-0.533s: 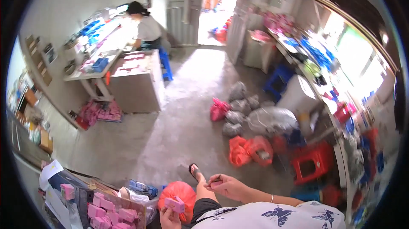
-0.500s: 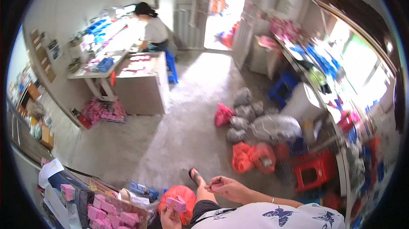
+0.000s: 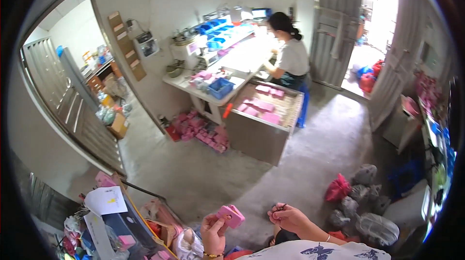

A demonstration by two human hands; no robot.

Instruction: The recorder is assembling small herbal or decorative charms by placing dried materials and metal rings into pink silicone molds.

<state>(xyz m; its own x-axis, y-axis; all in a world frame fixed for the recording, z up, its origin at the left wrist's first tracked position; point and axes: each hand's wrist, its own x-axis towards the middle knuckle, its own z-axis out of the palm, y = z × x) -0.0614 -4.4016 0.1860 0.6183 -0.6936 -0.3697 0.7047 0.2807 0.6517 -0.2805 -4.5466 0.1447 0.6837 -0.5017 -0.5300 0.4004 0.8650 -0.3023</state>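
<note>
At the bottom of the view my left hand [image 3: 213, 233] is closed on small pink card-like pieces [image 3: 231, 215], held up and tilted between thumb and fingers. A small brownish spot shows on the front piece. To the right of it, a short gap away, my right hand [image 3: 292, 221] has its fingers pinched together. Something small and dark shows at those fingertips, too small to name. Below my left hand, a white cloth item [image 3: 188, 245] lies by the table edge.
A dark-topped surface [image 3: 131, 226] with papers and pink pieces stands at lower left. Ahead, a person [image 3: 290, 52] sits at a lit workbench beside a crate [image 3: 259, 136] of pink pieces. More pink pieces [image 3: 201, 131] lie on the floor. Bags [image 3: 337, 187] and a fan [image 3: 378, 228] are at right.
The view has swung left, so the room sits further right. My left hand is raised with the pink pieces. My right hand stays pinched; the pink piece seen at its fingers before no longer shows.
</note>
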